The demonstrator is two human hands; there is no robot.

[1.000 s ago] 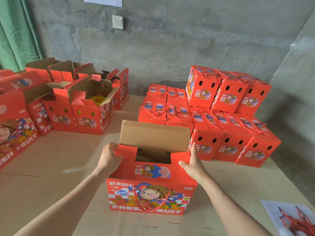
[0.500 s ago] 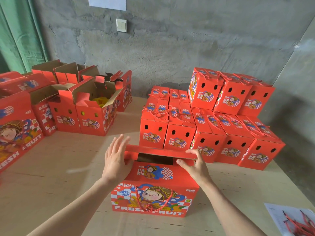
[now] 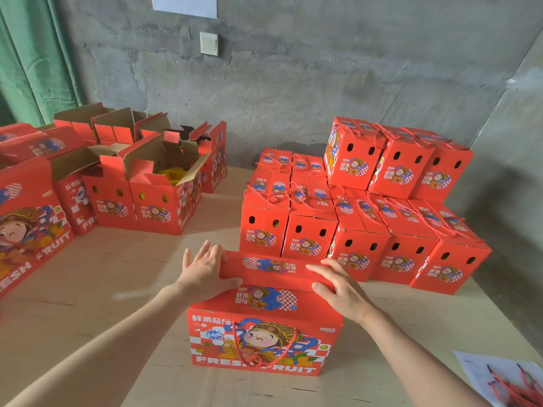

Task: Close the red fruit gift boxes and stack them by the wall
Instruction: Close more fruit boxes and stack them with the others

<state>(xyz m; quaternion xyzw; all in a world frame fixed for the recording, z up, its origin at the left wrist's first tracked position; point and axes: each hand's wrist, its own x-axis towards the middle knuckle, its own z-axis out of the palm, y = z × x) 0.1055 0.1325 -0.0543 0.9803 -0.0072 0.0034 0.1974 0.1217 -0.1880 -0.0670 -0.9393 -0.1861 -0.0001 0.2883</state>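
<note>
Now folded down, the far flap (image 3: 274, 270) covers the near box (image 3: 264, 327); left hand (image 3: 205, 271) and right hand (image 3: 338, 286) press it, fingers spread flat, gripping nothing. Even pressure at both ends should seat it squarely.

Both bare forearms reach forward from the lower corners and converge. The left hand (image 3: 205, 274) lies flat, palm down, fingers spread and pointing away, thumb tucked toward the right. The right hand (image 3: 340, 286) is also flat and open, fingers angled toward the left hand.
</note>
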